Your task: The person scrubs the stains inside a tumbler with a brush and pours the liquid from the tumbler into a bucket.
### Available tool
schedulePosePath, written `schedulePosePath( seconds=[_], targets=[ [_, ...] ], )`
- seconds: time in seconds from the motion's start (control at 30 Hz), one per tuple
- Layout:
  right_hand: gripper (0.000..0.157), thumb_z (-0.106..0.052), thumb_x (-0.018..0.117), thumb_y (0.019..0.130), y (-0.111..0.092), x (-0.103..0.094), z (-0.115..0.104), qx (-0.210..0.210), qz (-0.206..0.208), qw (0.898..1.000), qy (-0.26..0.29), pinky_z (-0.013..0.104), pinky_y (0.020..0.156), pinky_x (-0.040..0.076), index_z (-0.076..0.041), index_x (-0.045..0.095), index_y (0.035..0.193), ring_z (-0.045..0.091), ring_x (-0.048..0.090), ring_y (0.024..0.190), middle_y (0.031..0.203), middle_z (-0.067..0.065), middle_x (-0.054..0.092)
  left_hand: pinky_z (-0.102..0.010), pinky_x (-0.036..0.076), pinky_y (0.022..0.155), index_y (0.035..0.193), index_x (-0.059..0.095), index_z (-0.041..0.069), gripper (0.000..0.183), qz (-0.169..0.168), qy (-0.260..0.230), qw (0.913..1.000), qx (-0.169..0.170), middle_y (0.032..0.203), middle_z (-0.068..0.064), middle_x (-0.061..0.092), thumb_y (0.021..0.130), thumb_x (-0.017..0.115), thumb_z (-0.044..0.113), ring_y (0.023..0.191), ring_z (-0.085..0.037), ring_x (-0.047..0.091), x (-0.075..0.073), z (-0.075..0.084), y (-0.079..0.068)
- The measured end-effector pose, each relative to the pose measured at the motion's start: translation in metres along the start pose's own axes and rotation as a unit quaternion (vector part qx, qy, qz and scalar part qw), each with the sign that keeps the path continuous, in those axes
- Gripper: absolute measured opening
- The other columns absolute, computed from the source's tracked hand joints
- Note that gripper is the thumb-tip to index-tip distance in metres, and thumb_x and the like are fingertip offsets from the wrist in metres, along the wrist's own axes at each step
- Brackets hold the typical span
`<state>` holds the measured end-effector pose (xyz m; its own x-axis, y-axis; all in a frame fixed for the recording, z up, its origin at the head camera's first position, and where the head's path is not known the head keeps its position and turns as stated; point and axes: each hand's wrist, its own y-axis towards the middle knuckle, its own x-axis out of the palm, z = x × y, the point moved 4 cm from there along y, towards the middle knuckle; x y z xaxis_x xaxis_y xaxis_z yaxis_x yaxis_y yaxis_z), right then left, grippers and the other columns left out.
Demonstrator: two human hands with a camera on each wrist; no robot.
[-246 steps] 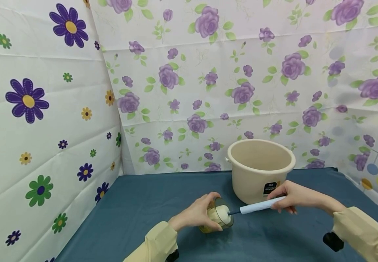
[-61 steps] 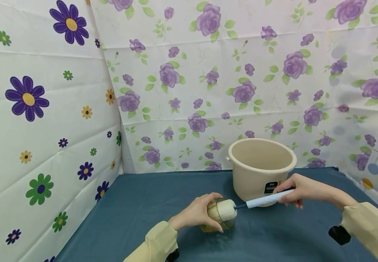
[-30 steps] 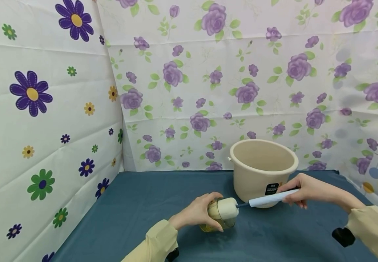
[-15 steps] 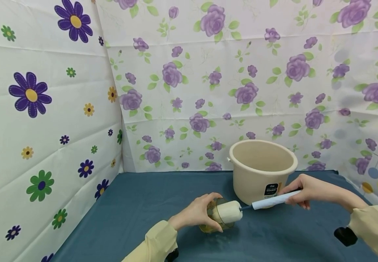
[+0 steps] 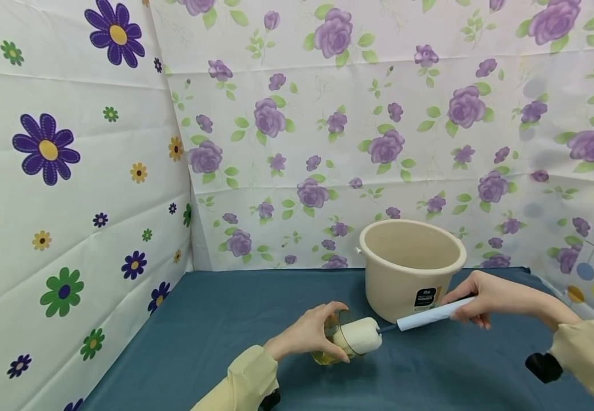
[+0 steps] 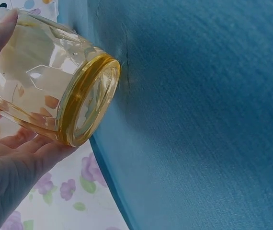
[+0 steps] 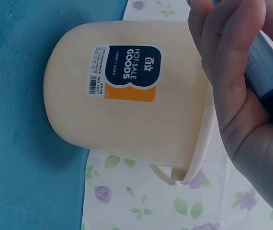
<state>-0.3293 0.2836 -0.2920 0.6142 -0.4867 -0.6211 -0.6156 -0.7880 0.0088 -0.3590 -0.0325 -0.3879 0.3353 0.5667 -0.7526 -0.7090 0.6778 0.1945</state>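
Observation:
My left hand [image 5: 313, 334] grips a clear amber-tinted drinking glass [image 6: 40, 72], fingers and thumb round its side. The glass is tilted, its mouth facing right and its thick yellowish base towards the cloth. A cup brush with a white sponge head [image 5: 362, 335] sits partly inside the glass; the outer half sticks out past the rim. From the sponge a dark stem runs to a light blue handle [image 5: 425, 315]. My right hand [image 5: 487, 297] pinches that handle near its far end. In the right wrist view, the curled fingers [image 7: 237, 52] hide much of the handle.
A beige bucket [image 5: 384, 285] with a dark label [image 7: 132, 66] stands behind the brush, close to the right hand. Blue cloth [image 5: 215, 319] covers the table. Flower-printed sheets [image 5: 287, 228] hang at the back and left side.
The right hand has shifted right, drawing the sponge head further out of the glass than several seconds ago. The left hand and glass have stayed nearly in place.

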Motion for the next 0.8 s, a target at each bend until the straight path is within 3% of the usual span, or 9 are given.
schedulePosePath(
  seconds=[0.8],
  targets=[
    [0.027, -0.004, 0.055, 0.090, 0.0034, -0.0066, -0.0027, -0.008, 0.018, 1.000, -0.005, 0.038, 0.041, 0.046, -0.003, 0.061, 0.116, 0.019, 0.055, 0.048, 0.069, 0.011, 0.062, -0.029, 0.044, 0.070, 0.129, 0.041, 0.025, 0.078, 0.000, -0.010, 0.9999, 0.001, 0.107, 0.006, 0.048, 0.064, 0.082, 0.038, 0.089, -0.010, 0.047, -0.0003, 0.0006, 0.0005]
  ],
)
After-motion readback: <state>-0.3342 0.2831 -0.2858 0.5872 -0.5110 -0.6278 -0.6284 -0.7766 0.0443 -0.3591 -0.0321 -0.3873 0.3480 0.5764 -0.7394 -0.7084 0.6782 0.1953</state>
